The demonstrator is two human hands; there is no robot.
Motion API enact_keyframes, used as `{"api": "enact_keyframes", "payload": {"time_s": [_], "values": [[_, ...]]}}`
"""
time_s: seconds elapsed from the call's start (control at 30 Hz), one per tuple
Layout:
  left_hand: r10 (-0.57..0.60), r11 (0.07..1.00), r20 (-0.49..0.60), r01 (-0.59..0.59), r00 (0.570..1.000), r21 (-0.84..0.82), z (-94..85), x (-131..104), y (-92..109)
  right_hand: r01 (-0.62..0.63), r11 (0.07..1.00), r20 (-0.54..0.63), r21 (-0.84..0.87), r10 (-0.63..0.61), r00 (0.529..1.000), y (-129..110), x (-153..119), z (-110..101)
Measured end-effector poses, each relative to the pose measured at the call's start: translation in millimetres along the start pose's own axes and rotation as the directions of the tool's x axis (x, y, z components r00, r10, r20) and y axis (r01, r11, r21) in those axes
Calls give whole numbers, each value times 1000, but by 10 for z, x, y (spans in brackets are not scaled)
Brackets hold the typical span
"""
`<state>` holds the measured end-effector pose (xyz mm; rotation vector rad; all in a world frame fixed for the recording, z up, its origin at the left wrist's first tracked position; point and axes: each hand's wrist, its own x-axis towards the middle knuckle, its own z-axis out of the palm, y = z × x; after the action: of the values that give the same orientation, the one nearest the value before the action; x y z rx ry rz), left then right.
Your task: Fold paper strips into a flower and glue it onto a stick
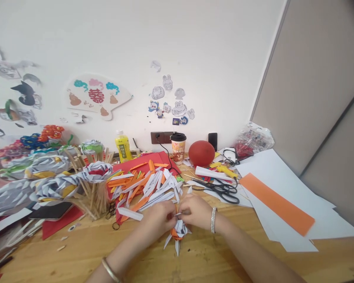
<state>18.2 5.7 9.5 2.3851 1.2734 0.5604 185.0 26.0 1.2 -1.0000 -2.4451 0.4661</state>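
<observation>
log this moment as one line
left hand: holding folded-paper piece | right hand: holding same piece | beyond: loose folded strips | right side: black scissors

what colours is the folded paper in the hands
The folded paper is white and orange; head view.

Counted 1 left hand (164, 214), 1 right hand (195, 211), 1 folded-paper piece (181, 228), 1 pair of scissors (224, 192), 1 yellow bottle (123, 147), 1 lidded cup (178, 151), 1 red ball (201, 153), 1 wide orange strip (277, 204).

Folded paper flower (180, 228) in orange and white
Right hand (193, 212) pinches a white strip (178, 214); left hand (161, 216) perhaps does too.
</observation>
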Motion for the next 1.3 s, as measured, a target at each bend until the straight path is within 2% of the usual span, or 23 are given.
{"api": "enact_keyframes", "payload": {"time_s": [0.07, 0.13, 0.23, 0.33, 0.43, 0.5, 0.67, 0.8, 0.93, 1.07, 1.2, 1.3], "values": [[9, 999, 34, -7, 999, -48, -49, -17, -25, 30, 998, -13, -62, -31, 999, -24, 1, -6], [-10, 983, 96, 28, 995, -180, -86, -27, -89, 51, 993, -40, -110, -56, 998, -37, 1, -7], [-77, 888, 140, 132, 987, -440, -98, -11, -200, 53, 994, -103, -100, -64, 993, -34, 3, 7], [-78, 793, 138, 146, 987, -592, -66, 23, -236, 45, 996, -132, -79, -55, 990, -37, 4, 27], [-107, 811, 117, 155, 987, -564, -24, 38, -203, 21, 993, -136, -115, -37, 990, -65, -1, 35], [-129, 842, 84, 154, 988, -517, -1, 37, -191, 44, 985, -129, -167, -66, 989, -85, -7, 26], [-130, 838, 48, 136, 990, -529, 33, 37, -241, 236, 905, -64, -353, -276, 959, -55, -20, -16], [-141, 801, 54, 145, 989, -580, 28, 37, -237, 345, 846, -2, -406, -378, 926, 4, -36, -52], [-171, 826, 21, 155, 985, -542, 3, 35, -199, 337, 869, 8, -362, -359, 933, -37, -64, -98], [-158, 851, -36, 118, 987, -511, -5, 41, -184, 305, 933, -50, -194, -319, 946, -99, -81, -94], [-194, 784, -17, 145, 981, -604, 12, 43, -194, 372, 919, -80, -127, -383, 920, -90, -89, -59], [-196, 757, 0, 152, 981, -636, 24, 39, -216, 351, 928, -95, -128, -364, 926, -92, -99, -73]]}}
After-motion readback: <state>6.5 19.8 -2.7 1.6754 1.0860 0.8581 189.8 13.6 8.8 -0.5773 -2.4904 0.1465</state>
